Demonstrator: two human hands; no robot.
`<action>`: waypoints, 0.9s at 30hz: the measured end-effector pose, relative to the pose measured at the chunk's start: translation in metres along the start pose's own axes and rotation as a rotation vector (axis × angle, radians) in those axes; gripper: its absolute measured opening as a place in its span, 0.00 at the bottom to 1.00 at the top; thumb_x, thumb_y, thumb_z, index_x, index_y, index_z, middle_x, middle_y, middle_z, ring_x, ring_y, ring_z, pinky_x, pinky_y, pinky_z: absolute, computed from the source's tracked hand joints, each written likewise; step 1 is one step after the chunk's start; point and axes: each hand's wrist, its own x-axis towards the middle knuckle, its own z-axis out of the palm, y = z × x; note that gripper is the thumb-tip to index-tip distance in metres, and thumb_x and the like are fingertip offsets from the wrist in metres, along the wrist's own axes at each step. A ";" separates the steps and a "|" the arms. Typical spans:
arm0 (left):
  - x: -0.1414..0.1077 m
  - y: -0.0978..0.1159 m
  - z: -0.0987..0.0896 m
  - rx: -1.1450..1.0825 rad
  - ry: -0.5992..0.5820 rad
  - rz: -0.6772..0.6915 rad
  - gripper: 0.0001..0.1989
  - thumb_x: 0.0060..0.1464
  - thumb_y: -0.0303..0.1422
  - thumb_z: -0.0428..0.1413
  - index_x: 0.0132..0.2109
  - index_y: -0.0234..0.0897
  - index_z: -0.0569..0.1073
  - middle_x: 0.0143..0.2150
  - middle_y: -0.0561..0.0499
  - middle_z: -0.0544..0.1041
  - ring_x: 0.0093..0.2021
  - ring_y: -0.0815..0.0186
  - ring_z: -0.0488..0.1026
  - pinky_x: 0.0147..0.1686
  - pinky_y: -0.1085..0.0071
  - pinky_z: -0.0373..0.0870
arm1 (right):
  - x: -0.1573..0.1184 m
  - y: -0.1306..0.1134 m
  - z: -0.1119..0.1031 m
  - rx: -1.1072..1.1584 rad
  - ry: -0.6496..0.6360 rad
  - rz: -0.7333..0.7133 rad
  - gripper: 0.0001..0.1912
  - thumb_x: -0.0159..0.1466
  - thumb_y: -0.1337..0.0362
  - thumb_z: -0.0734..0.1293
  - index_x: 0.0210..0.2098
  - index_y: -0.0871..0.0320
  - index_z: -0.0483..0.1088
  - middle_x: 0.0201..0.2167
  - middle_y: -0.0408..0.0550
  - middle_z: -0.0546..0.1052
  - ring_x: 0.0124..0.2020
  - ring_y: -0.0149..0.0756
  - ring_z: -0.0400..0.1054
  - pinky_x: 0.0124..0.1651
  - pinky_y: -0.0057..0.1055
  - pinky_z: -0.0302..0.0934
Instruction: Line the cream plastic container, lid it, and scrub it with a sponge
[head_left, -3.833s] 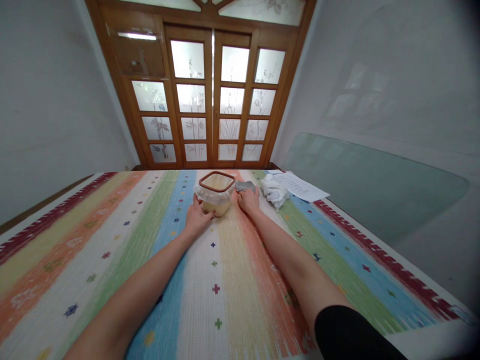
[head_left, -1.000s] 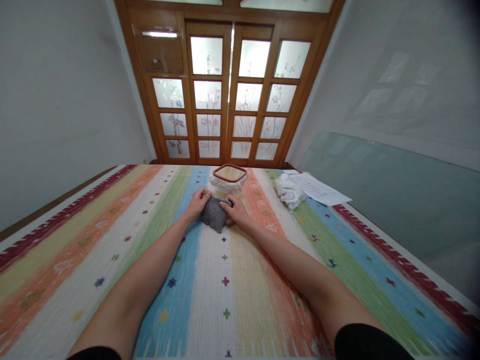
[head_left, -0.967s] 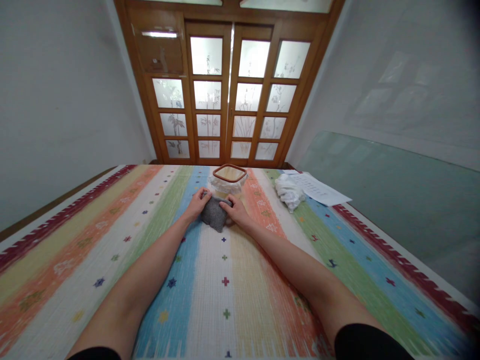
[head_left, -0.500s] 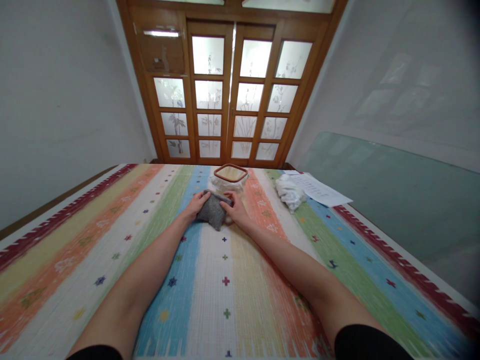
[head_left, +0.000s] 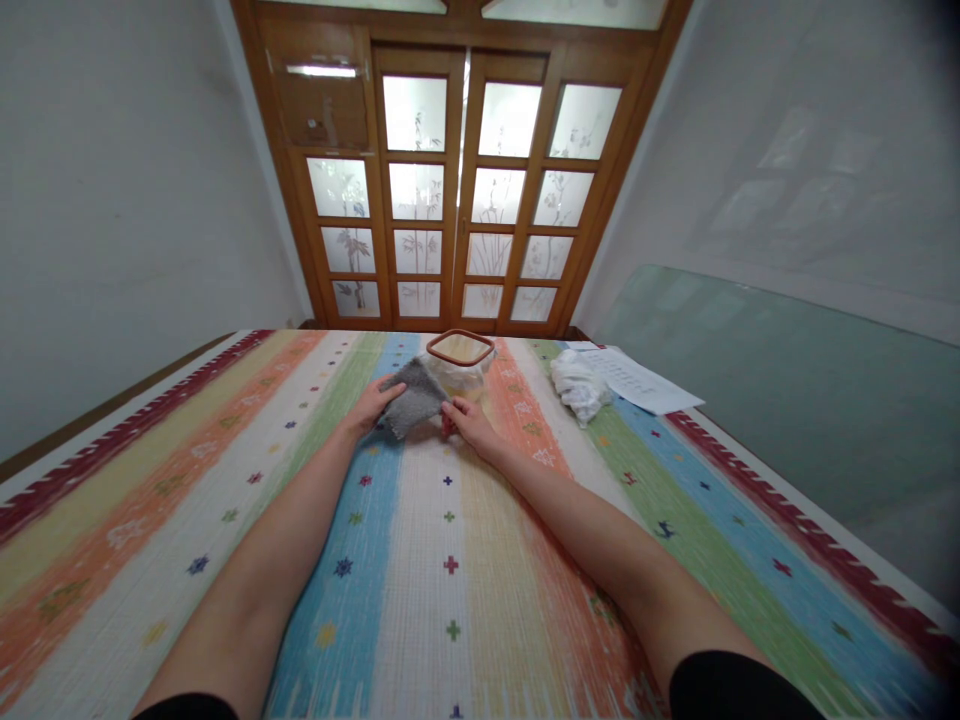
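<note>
Two bare forearms reach across a striped, multicoloured tablecloth (head_left: 420,600) patterned with small crosses and stars. The left hand (head_left: 373,403) pinches one side of a small gray cloth (head_left: 417,398), thumb on top; the right hand (head_left: 469,424) grips its opposite corner. The cloth is spread between them, overlapping the view of a translucent container (head_left: 469,378) with a reddish-brown rim. To the right lies a crumpled white cloth (head_left: 580,385) beside printed paper (head_left: 645,382). Beyond stand wooden doors (head_left: 470,160) with frosted panes.
</note>
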 end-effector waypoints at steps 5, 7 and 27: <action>0.012 0.004 -0.042 -0.013 0.464 0.093 0.26 0.53 0.45 0.65 0.54 0.33 0.77 0.46 0.42 0.83 0.43 0.58 0.80 0.44 0.64 0.78 | -0.002 -0.004 -0.006 -0.252 0.087 -0.082 0.20 0.69 0.46 0.63 0.29 0.54 0.69 0.23 0.42 0.73 0.25 0.34 0.69 0.33 0.31 0.61; 0.012 0.001 -0.061 0.278 0.744 0.049 0.21 0.59 0.42 0.60 0.53 0.33 0.77 0.47 0.42 0.83 0.49 0.56 0.79 0.50 0.61 0.77 | -0.005 -0.010 -0.011 -0.479 0.133 -0.203 0.19 0.71 0.50 0.62 0.29 0.54 0.69 0.23 0.43 0.73 0.26 0.35 0.67 0.33 0.31 0.58; -0.007 -0.023 -0.049 1.370 0.513 0.025 0.14 0.59 0.38 0.54 0.43 0.37 0.82 0.51 0.30 0.79 0.59 0.35 0.66 0.64 0.32 0.47 | 0.024 -0.076 -0.052 -0.919 0.360 -0.583 0.10 0.72 0.57 0.66 0.44 0.54 0.77 0.44 0.55 0.76 0.51 0.50 0.67 0.58 0.48 0.61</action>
